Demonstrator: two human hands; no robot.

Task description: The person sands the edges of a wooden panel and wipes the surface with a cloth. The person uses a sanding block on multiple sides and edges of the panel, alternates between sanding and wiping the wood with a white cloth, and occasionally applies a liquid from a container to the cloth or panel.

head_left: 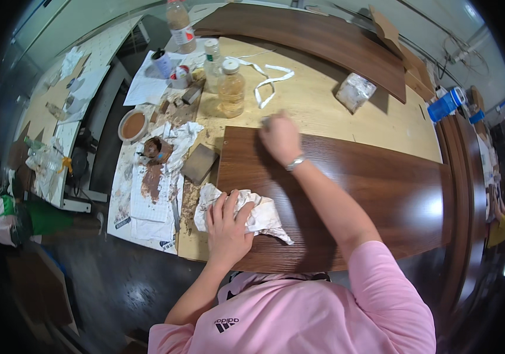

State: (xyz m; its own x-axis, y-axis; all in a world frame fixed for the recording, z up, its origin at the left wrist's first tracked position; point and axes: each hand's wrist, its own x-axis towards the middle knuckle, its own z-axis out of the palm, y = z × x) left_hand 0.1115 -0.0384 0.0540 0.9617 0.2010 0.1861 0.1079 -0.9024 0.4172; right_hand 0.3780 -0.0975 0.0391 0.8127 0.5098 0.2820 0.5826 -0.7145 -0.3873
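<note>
A dark brown wood-grain board (pixel 370 183) lies flat on the table in front of me. At its near left corner, my left hand (pixel 229 227) bends its fingers over a crumpled, stained white rag (pixel 267 218) and presses it against the board. Up at the far left edge of the same board is my right hand (pixel 281 138), closed and slightly blurred. Something small and greyish shows at its fingertips, too little to name. A grey-brown sanding block (pixel 199 164) rests just left of the board.
Left of the board stand an open tub of brown paste (pixel 133 125), a smeared brown cup (pixel 157 150) and paint-stained paper (pixel 149 203). Beyond are bottles of liquid (pixel 230 94), a white strip (pixel 273 79), a wrapped block (pixel 356 92) and another brown board (pixel 311 35).
</note>
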